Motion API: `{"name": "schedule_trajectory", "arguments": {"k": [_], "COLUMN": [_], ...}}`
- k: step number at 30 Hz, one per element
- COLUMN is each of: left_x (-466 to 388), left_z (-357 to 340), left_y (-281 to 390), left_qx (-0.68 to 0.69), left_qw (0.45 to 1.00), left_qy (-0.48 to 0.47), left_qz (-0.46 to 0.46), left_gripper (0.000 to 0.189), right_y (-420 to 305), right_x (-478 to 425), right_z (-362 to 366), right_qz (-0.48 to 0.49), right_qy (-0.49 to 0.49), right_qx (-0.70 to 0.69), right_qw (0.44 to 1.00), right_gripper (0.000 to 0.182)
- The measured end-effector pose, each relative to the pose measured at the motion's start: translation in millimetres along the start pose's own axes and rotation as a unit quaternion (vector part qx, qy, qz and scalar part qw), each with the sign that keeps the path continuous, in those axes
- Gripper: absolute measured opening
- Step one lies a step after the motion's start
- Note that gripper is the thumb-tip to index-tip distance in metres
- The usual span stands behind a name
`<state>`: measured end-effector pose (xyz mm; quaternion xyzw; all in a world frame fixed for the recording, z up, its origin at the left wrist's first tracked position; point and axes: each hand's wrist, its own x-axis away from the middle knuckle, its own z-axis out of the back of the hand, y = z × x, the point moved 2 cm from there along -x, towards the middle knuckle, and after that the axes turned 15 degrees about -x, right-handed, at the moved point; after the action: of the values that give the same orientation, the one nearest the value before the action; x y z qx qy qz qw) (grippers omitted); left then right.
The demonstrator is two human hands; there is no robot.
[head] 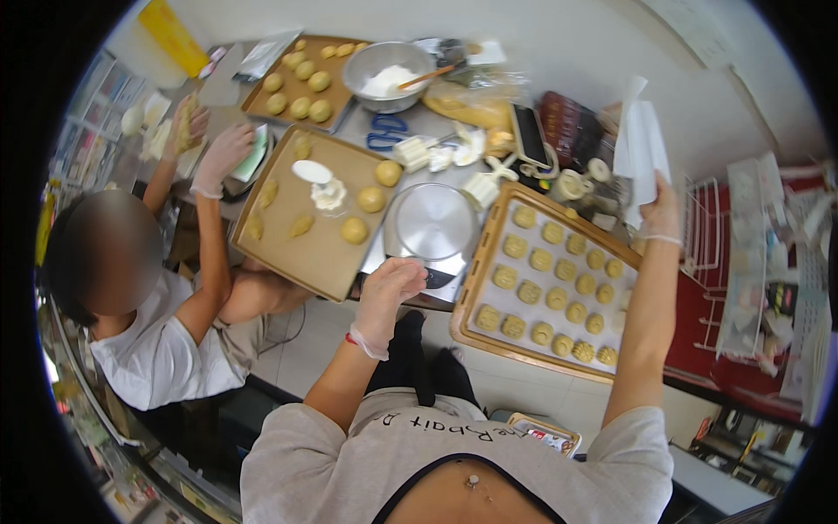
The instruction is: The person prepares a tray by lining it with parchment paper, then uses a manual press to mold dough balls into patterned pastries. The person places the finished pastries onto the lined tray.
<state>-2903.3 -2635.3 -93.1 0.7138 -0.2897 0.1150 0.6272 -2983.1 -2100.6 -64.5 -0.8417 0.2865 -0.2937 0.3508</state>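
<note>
My right hand [658, 204], in a clear glove, holds white paper sheets [641, 144] upright by their lower edge beyond the right tray. In front of my body, my left hand [390, 288] is gloved too, its fingers together and curled; whether anything lies in them is hidden. Close to its fingertips stands a kitchen scale [437, 224] with a round steel plate and a dark panel. To the scale's right, a paper-lined baking tray [524, 358] carries rows of patterned dough cakes [541, 259]. My right forearm covers that tray's right end.
A co-worker [157, 340] on the left handles dough [188, 121] with gloved hands. The brown tray [314, 262] between us holds dough balls and a small tub. Behind are another dough tray [254, 105], a flour bowl [386, 85], plunger moulds [483, 188] and a phone [531, 136].
</note>
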Motion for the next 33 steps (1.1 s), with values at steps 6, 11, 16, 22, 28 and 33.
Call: {"name": "schedule_trajectory", "arguments": {"k": [6, 11, 16, 22, 28, 33], "left_x": [12, -9, -85, -112, -99, -100], "left_z": [64, 95, 99, 88, 93, 103], "left_y": [-8, -13, -21, -28, -22, -23], "left_qx": [-0.008, -0.12, -0.261, -0.408, -0.474, -0.476], "left_qw": [0.994, 0.965, 0.903, 0.86, 0.839, 0.836], "left_qy": [0.113, 0.232, 0.335, 0.308, 0.234, 0.136], "left_qz": [0.006, -0.002, -0.071, -0.02, -0.132, -0.236], "left_gripper": [0.024, 0.028, 0.048, 0.058, 0.054, 0.054], "right_y": [-10, -14, 72, 265, 341, 363], "right_x": [-102, -69, 84, 261, 292, 286], "right_z": [8, -24, -132, -233, -263, -253], "right_qz": [0.028, 0.279, 0.489, 0.226, 0.11, 0.04], "right_qy": [0.042, 0.077, -0.198, -0.564, -0.51, -0.482], "right_qx": [0.109, 0.299, 0.422, 0.441, 0.468, 0.414], "right_qw": [0.993, 0.909, 0.737, 0.66, 0.713, 0.771], "right_gripper": [0.013, 0.033, 0.048, 0.077, 0.071, 0.037]}}
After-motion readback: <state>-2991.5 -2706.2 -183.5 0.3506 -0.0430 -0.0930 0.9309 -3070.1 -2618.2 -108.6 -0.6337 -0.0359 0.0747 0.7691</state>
